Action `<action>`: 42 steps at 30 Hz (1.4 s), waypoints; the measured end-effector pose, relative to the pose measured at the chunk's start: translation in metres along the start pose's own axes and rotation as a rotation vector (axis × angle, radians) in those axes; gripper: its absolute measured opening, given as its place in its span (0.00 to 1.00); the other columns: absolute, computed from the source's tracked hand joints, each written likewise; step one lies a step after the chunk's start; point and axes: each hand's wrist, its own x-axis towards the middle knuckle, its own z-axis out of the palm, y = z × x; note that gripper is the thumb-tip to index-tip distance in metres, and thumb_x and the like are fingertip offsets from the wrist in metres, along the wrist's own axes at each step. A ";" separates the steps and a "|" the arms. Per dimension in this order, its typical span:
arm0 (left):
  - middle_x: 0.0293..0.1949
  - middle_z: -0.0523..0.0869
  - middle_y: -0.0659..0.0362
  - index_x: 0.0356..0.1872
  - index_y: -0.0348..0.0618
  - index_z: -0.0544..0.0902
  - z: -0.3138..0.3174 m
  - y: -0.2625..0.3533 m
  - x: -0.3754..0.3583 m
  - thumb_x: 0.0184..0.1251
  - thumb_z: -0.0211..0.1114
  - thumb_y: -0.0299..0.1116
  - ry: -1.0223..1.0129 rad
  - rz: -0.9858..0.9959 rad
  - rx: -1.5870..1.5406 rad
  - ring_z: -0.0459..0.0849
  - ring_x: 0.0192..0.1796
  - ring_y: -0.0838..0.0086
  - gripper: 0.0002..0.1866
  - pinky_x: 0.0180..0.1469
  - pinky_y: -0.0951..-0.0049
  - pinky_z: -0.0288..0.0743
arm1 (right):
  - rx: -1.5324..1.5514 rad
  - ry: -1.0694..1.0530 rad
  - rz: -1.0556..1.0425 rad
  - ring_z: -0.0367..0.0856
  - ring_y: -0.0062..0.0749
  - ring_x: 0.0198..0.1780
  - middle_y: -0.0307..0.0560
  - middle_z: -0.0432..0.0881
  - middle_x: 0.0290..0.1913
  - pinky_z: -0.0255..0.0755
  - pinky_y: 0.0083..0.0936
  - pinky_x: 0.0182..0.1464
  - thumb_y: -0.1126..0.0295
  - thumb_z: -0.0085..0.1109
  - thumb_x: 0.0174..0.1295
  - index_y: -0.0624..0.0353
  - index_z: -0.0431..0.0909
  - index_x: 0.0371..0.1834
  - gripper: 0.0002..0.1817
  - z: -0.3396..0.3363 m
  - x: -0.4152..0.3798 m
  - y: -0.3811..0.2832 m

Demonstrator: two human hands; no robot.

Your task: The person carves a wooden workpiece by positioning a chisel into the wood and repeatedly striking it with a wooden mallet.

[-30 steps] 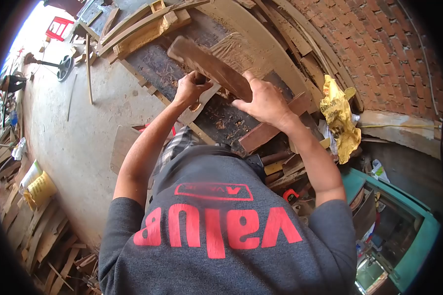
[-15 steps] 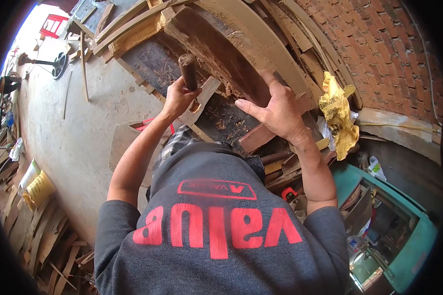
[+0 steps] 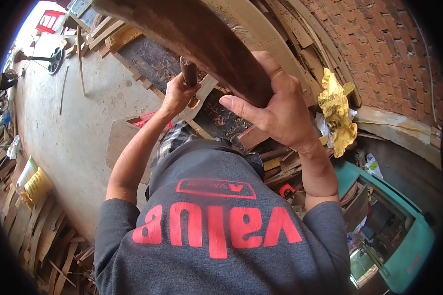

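My right hand (image 3: pixel 285 110) is closed around the near end of a thick, curved piece of dark brown wood (image 3: pixel 202 42), thumb on one side and fingers on the other. The piece is raised toward the camera, and its far end reaches the top edge of the view. In my left hand (image 3: pixel 178 96) is a chisel (image 3: pixel 189 73), gripped low on its dark round wooden handle, the worn butt pointing up. Its lower end is short and hard to make out. Below both hands lies a dark work surface (image 3: pixel 214 115) strewn with wood chips.
Long boards (image 3: pixel 300 44) lean along the brick wall (image 3: pixel 379 59) at right. A yellow sack (image 3: pixel 337 115) lies beside them. A green cabinet with glass (image 3: pixel 408 241) stands at lower right, near a red tape measure (image 3: pixel 286 190). Scrap wood (image 3: pixel 44 231) is piled at left.
My right hand has lifted the curved wood up toward the camera, and its far end has swung left, over the bench. My left hand has barely moved, still around the chisel.
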 end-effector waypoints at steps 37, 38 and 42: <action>0.33 0.85 0.54 0.48 0.40 0.77 -0.006 0.001 0.031 0.58 0.72 0.29 -0.229 0.095 0.149 0.85 0.35 0.73 0.18 0.42 0.70 0.78 | -0.168 0.015 0.100 0.83 0.49 0.54 0.63 0.83 0.50 0.75 0.35 0.55 0.58 0.74 0.54 0.66 0.69 0.63 0.37 0.003 0.019 0.033; 0.31 0.85 0.54 0.46 0.41 0.77 -0.006 0.004 0.027 0.58 0.72 0.29 -0.231 0.121 0.190 0.83 0.33 0.74 0.16 0.40 0.70 0.78 | -0.228 0.006 0.080 0.85 0.50 0.48 0.61 0.84 0.45 0.78 0.37 0.51 0.58 0.72 0.55 0.64 0.68 0.60 0.34 0.006 0.017 0.037; 0.27 0.84 0.57 0.43 0.39 0.77 -0.013 0.010 0.013 0.59 0.71 0.28 -0.352 0.092 0.161 0.84 0.32 0.76 0.13 0.36 0.72 0.77 | -0.376 -0.011 0.109 0.87 0.52 0.44 0.59 0.85 0.40 0.81 0.39 0.47 0.59 0.71 0.57 0.62 0.68 0.58 0.31 0.017 0.001 0.062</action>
